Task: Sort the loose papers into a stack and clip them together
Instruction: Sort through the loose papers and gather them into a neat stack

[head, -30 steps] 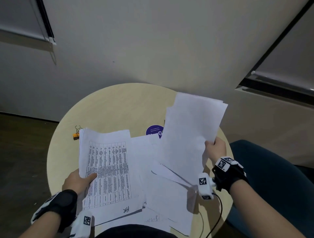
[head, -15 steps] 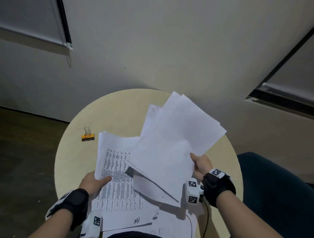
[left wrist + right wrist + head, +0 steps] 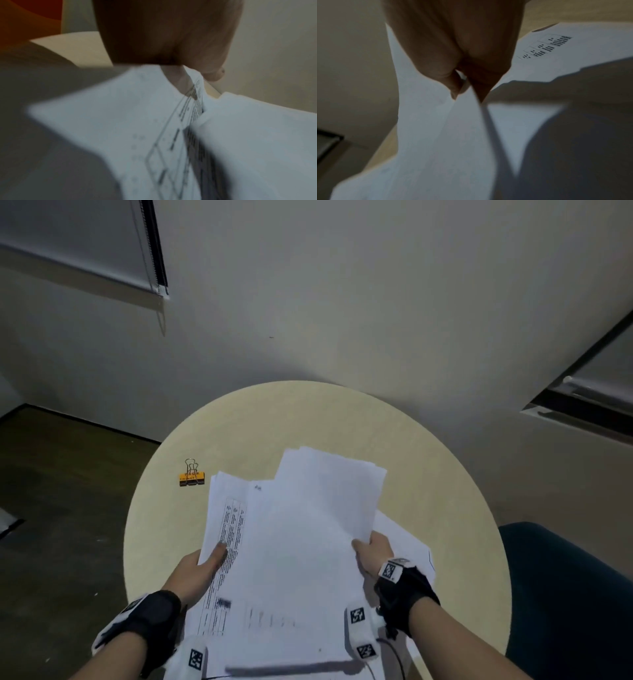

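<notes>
White sheets of paper [image 3: 301,542] lie overlapped on the round wooden table [image 3: 428,474]. My left hand [image 3: 202,566] pinches the left edge of a printed sheet with a table of text [image 3: 233,529], thumb on top; the left wrist view shows the same printed sheet [image 3: 171,135] pinched in that hand [image 3: 187,75]. My right hand [image 3: 371,549] pinches the right edge of a bunch of blank sheets [image 3: 329,491] laid over the pile; up close its fingers [image 3: 458,83] clamp the paper [image 3: 436,135]. An orange binder clip [image 3: 191,478] sits on the table, left of the papers.
Another printed sheet [image 3: 407,542] lies under my right hand near the table's right edge. A dark blue chair [image 3: 565,594] stands to the right. The wall is just behind the table; dark floor [image 3: 61,508] lies to the left.
My right hand has swung its raised sheets leftward and down onto the pile held by my left hand. The purple sticker on the table is now covered.
</notes>
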Available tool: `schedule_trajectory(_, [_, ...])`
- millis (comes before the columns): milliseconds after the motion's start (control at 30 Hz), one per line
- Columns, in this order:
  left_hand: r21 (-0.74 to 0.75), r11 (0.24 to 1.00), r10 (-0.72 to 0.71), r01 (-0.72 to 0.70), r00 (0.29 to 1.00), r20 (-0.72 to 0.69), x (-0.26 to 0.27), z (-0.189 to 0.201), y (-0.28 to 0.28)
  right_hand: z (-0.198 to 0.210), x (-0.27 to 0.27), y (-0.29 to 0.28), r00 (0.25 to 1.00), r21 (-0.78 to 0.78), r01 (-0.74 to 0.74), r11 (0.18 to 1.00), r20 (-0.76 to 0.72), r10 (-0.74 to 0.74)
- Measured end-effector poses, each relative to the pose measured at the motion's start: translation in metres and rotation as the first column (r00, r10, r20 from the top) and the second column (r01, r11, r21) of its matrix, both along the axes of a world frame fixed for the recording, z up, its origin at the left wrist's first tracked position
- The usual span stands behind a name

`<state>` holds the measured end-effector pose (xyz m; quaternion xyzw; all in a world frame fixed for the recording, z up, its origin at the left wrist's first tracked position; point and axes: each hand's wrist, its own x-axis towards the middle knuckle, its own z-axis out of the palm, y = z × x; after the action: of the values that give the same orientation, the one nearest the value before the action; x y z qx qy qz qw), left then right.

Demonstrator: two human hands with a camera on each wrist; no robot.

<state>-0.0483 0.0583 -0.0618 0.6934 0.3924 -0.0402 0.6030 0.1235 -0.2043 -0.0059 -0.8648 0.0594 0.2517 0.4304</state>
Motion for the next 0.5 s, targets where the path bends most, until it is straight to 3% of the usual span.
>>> schedule_trajectory(133, [-0.088,0.996,0.002,0.000,1.000,0.026,-0.002,0.001,0.002,-0.017,-0.014,0.013,0.939,-0.125,-0.339,0.933,-0.115,0.325])
schedule_trajectory(200, [-0.075,0.997,0.017,-0.016,1.000,0.012,-0.002,-0.005,0.004,-0.021,-0.015,0.016,0.921,-0.134,-0.384,0.913,-0.117,0.371])
schedule_trajectory(367, [-0.082,0.996,0.031,-0.030,0.999,0.008,-0.002,-0.008,0.006,-0.011,0.002,-0.001,0.994,-0.112,-0.061,0.992,0.087,0.070])
schedule_trajectory(500, [-0.112,0.992,0.054,-0.050,0.998,0.029,-0.002,-0.008,0.006,0.016,0.024,-0.027,0.949,-0.101,0.260,0.960,0.210,-0.235])
